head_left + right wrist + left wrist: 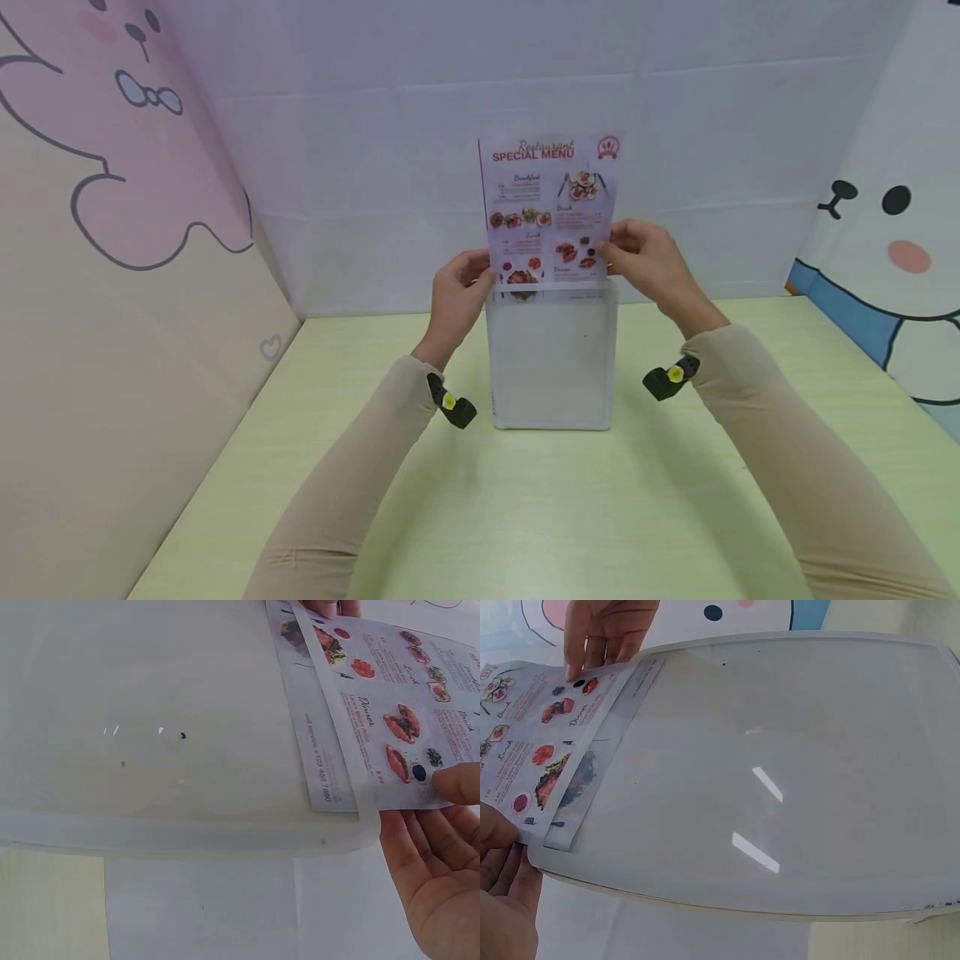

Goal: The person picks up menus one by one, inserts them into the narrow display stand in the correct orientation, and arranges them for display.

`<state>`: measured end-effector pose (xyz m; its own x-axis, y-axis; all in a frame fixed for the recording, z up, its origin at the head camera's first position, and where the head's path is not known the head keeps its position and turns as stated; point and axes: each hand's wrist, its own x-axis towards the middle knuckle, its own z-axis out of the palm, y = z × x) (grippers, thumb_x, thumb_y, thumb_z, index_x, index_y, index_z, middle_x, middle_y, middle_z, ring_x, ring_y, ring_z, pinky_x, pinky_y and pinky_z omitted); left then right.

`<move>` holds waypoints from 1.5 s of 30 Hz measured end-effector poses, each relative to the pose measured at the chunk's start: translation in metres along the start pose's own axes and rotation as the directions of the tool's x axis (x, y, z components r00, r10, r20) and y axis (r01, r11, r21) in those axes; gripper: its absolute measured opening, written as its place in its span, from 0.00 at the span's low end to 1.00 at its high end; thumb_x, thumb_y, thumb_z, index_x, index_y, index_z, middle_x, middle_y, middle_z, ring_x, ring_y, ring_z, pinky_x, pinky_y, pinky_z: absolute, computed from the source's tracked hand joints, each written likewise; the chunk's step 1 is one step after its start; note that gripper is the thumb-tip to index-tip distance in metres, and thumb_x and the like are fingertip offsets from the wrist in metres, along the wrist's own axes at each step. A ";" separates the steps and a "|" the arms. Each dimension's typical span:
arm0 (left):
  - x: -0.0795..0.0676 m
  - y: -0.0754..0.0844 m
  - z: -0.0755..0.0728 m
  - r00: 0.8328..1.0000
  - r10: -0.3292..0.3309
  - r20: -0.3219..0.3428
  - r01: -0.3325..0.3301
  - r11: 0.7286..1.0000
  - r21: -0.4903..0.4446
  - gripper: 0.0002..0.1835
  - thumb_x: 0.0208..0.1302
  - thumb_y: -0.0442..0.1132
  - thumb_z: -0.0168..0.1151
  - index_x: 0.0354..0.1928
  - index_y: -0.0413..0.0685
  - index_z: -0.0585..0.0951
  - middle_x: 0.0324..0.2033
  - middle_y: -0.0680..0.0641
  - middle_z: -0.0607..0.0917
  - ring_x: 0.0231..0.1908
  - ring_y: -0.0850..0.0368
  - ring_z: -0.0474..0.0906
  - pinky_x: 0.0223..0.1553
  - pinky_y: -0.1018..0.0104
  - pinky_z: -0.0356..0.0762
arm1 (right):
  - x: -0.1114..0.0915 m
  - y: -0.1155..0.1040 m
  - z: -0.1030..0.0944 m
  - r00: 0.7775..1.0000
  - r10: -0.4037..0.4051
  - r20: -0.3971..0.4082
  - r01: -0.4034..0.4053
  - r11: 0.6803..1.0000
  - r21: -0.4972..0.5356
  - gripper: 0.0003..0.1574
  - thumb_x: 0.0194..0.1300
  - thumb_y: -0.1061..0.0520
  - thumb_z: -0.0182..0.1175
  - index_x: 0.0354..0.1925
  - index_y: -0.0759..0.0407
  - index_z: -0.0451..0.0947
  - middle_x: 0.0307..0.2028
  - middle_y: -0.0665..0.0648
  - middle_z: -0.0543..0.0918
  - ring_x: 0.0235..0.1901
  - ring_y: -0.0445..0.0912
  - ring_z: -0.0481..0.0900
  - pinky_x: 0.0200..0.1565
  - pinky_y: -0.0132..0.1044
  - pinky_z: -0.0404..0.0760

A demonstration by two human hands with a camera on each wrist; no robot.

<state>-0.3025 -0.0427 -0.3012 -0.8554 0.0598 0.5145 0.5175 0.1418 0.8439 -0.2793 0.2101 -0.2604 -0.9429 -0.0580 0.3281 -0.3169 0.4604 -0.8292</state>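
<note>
A printed restaurant menu sheet [551,200] stands above a clear upright sign holder [553,367], its bottom strip inside the holder's top opening. My left hand [457,296] pinches the sheet's left edge just above the holder's top corner. On the other side my right hand [651,262] pinches the right edge, thumb on the printed face and fingers behind. In the left wrist view the menu's lower strip [600,776] shows through the clear front panel. The right wrist view shows the same strip, with my right thumb [459,784] on the print.
The holder stands on a pale yellow-green table [540,508]. Behind it hangs a white cloth backdrop [360,192]. Side panels with cartoon animals, a pink one [161,183] and a white one [885,250], flank the table.
</note>
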 end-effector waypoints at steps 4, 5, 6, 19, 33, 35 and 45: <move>-0.001 -0.002 -0.001 1.000 0.006 0.008 -0.006 1.000 -0.006 0.12 0.66 0.30 0.58 0.50 0.37 0.81 0.45 0.39 0.84 0.46 0.52 0.82 0.47 0.68 0.78 | 0.000 0.002 0.001 1.000 0.020 0.012 -0.020 1.000 -0.012 0.21 0.71 0.50 0.54 0.50 0.66 0.73 0.51 0.67 0.81 0.34 0.33 0.79 0.47 0.36 0.80; -0.001 -0.002 -0.001 1.000 0.008 0.009 -0.008 1.000 -0.005 0.12 0.66 0.30 0.58 0.49 0.37 0.81 0.45 0.39 0.84 0.46 0.52 0.82 0.47 0.68 0.78 | 0.000 0.002 0.001 0.999 0.028 0.015 -0.027 1.000 -0.014 0.21 0.71 0.49 0.54 0.50 0.66 0.73 0.51 0.67 0.81 0.34 0.34 0.79 0.49 0.38 0.80; -0.002 -0.002 -0.001 1.000 0.008 0.011 -0.008 1.000 -0.005 0.12 0.66 0.30 0.57 0.49 0.37 0.81 0.45 0.39 0.84 0.46 0.52 0.82 0.47 0.67 0.78 | 0.000 0.003 0.001 0.999 0.035 0.020 -0.035 0.999 -0.014 0.21 0.71 0.49 0.54 0.50 0.66 0.73 0.51 0.67 0.81 0.35 0.34 0.79 0.50 0.41 0.80; 0.001 -0.005 -0.003 0.999 0.014 0.047 -0.014 1.000 0.004 0.15 0.67 0.32 0.57 0.54 0.39 0.78 0.46 0.40 0.83 0.47 0.54 0.80 0.50 0.67 0.77 | 0.001 0.008 0.001 0.999 0.014 0.049 -0.014 1.000 -0.002 0.16 0.70 0.52 0.55 0.44 0.66 0.71 0.50 0.66 0.82 0.34 0.35 0.79 0.52 0.44 0.76; 0.007 -0.007 0.001 0.998 -0.023 0.053 0.022 1.000 0.007 0.15 0.67 0.34 0.59 0.54 0.37 0.78 0.46 0.37 0.83 0.46 0.51 0.81 0.49 0.67 0.78 | -0.002 0.008 0.000 0.998 0.002 0.068 -0.003 1.000 0.021 0.19 0.70 0.50 0.55 0.46 0.66 0.72 0.50 0.66 0.81 0.36 0.37 0.79 0.53 0.44 0.76; 0.006 -0.007 0.000 0.998 -0.032 0.051 0.032 0.999 0.018 0.14 0.67 0.35 0.59 0.53 0.37 0.78 0.45 0.38 0.83 0.45 0.53 0.81 0.48 0.67 0.78 | -0.001 0.008 0.001 0.997 0.001 0.071 -0.003 1.000 0.031 0.24 0.70 0.47 0.55 0.50 0.65 0.72 0.51 0.66 0.81 0.38 0.38 0.80 0.55 0.47 0.75; 0.003 -0.008 0.001 0.997 0.019 0.069 -0.022 0.999 0.041 0.10 0.68 0.34 0.57 0.48 0.39 0.79 0.42 0.40 0.85 0.42 0.53 0.82 0.44 0.66 0.79 | 0.004 0.013 0.013 1.000 -0.007 0.013 0.006 0.999 0.036 0.30 0.70 0.42 0.53 0.57 0.63 0.72 0.53 0.63 0.81 0.40 0.37 0.78 0.44 0.30 0.76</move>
<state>-0.3092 -0.0429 -0.3062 -0.8447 0.1310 0.5190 0.5351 0.1805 0.8253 -0.2890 0.2043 -0.2762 -0.9420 -0.0728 0.3276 -0.3262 0.4281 -0.8428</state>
